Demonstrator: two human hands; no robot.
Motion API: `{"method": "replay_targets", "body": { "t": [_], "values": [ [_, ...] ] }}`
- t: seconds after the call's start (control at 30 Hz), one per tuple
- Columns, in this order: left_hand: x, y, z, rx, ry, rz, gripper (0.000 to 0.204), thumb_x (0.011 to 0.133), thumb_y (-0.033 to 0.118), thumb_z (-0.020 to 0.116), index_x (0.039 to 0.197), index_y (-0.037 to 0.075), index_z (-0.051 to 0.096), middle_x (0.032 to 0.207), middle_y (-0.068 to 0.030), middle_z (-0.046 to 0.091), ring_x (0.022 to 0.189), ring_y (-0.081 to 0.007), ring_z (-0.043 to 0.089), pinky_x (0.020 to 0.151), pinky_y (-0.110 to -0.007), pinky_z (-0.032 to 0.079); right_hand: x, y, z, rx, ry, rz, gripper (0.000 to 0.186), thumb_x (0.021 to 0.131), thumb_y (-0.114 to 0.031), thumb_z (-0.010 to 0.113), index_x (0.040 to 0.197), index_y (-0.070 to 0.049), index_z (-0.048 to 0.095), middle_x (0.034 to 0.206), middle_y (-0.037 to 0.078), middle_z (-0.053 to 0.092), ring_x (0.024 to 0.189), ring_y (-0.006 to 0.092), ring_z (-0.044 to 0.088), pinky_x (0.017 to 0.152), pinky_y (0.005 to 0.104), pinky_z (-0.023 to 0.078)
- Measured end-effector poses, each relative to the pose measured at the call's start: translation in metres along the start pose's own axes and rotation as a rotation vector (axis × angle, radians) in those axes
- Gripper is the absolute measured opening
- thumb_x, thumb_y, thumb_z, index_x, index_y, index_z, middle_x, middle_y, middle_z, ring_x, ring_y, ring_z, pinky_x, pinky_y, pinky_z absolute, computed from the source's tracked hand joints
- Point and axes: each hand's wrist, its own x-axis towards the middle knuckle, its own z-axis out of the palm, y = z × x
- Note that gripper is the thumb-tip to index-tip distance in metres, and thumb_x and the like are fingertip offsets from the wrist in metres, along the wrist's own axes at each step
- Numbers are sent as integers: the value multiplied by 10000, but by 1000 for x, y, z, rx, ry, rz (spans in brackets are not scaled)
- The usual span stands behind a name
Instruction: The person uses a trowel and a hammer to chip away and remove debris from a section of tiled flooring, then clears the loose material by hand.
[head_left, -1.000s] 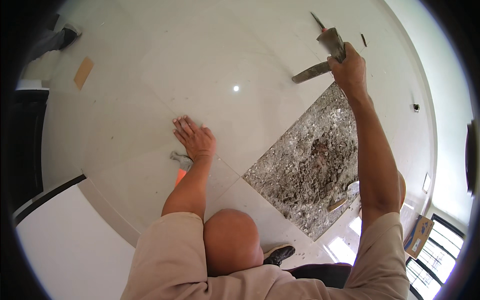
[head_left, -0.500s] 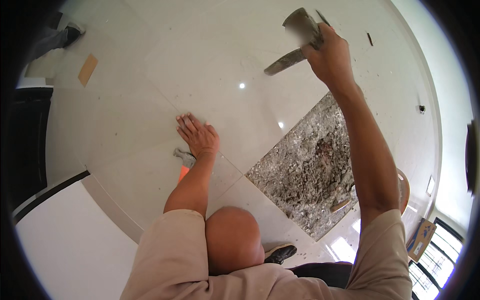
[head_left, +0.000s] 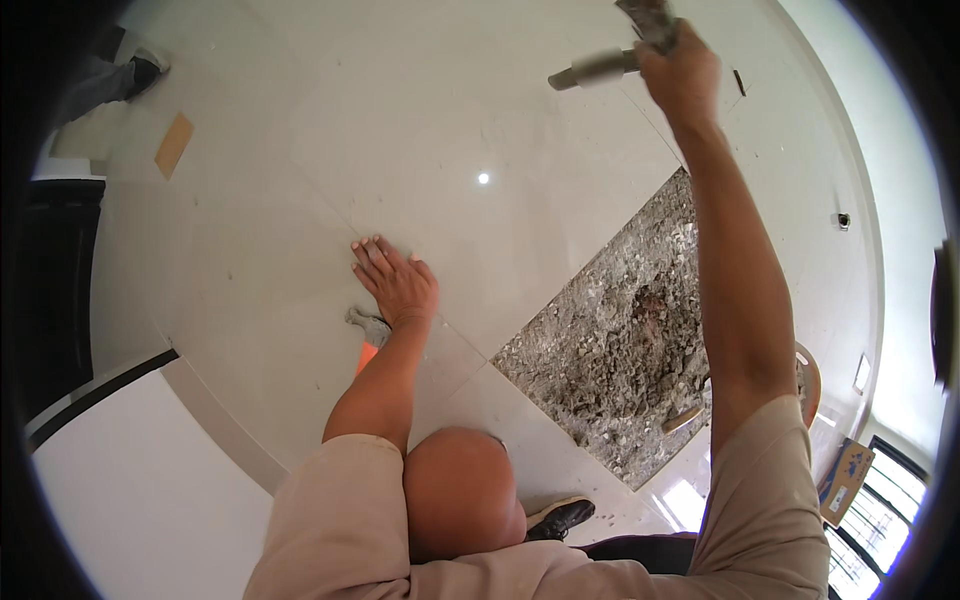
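Observation:
My left hand (head_left: 398, 283) lies flat on the glossy pale tile floor (head_left: 400, 150), palm down and fingers spread. Beside its wrist rests a hammer (head_left: 369, 325) with a grey claw head and an orange handle, partly covered by my forearm. Far forward at the right, my right hand (head_left: 682, 80) is closed round a mortar-caked hand tool (head_left: 652, 22). A blocky dark part and a flat bar jutting left show on this tool; blur and my fingers hide its exact kind. Nearer me is a square patch of broken, rubbly mortar (head_left: 610, 350) where the tile is gone.
A thin wooden-looking piece (head_left: 682, 420) lies on the rubble. Behind my right arm a round brown object (head_left: 808, 385) shows partly. A cardboard box (head_left: 847, 482) stands by the barred window. At far left are a tan flat piece (head_left: 173, 146) and another person's shoe (head_left: 148, 72).
My right hand has moved forward and slightly right with the tool, whose angle has turned. My left hand stays flat in nearly the same place.

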Motion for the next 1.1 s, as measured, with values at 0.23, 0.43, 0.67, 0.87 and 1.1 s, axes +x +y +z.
{"method": "replay_targets", "body": {
  "t": [0.23, 0.43, 0.67, 0.87, 1.1],
  "values": [
    [-3, -6, 0, -31, 33, -7, 710, 1020, 318, 413, 1549, -87, 168, 1624, -210, 158, 1562, -375, 30, 1264, -526, 71, 20, -3, 11, -77, -171, -40, 361, 806, -273, 744, 1037, -13, 649, 949, 225, 721, 906, 415, 688, 820, 485, 534],
    [-5, 5, -2, -53, 57, 18, 700, 1016, 301, 424, 1541, -89, 174, 1612, -214, 181, 1560, -376, 45, 1260, -528, 89, -20, 30, -8, -246, -63, -67, 287, 794, -204, 753, 984, -8, 665, 840, 189, 725, 789, 354, 715, 746, 437, 553],
    [-5, -2, -2, -31, 89, 20, 686, 1020, 300, 408, 1539, -88, 185, 1610, -209, 181, 1559, -372, 50, 1260, -526, 98, -33, 18, -48, -104, -216, 87, 267, 781, -152, 667, 1016, -26, 655, 928, 221, 721, 913, 447, 680, 818, 500, 545],
    [-6, 5, 4, -27, 58, 14, 713, 1015, 328, 395, 1539, -112, 194, 1631, -210, 171, 1562, -377, 35, 1262, -524, 75, -71, 23, -49, -138, -269, -45, 233, 771, -99, 641, 973, 15, 624, 867, 260, 699, 878, 468, 674, 809, 525, 529],
    [-5, 3, 6, -18, 118, 41, 699, 1015, 318, 390, 1535, -110, 203, 1615, -213, 195, 1557, -376, 70, 1256, -533, 89, -112, 3, -60, -87, -303, 3, 206, 781, -99, 693, 937, -4, 600, 814, 241, 688, 809, 459, 675, 746, 516, 540]
  ]
}}
